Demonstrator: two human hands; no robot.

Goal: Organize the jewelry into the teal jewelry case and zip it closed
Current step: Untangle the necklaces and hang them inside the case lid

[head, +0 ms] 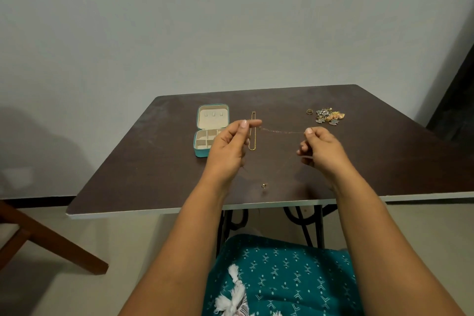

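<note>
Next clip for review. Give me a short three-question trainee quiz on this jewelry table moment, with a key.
1. True or false: the teal jewelry case lies open on the table.
2. What do the left hand and right hand hold between them? A) thin chain B) ring C) leaf earrings
3. Which lies nearer the case: the gold chain or the jewelry pile?

Key: 1 true. 2 A, a thin chain stretched between pinching fingers. 3 the gold chain.
</note>
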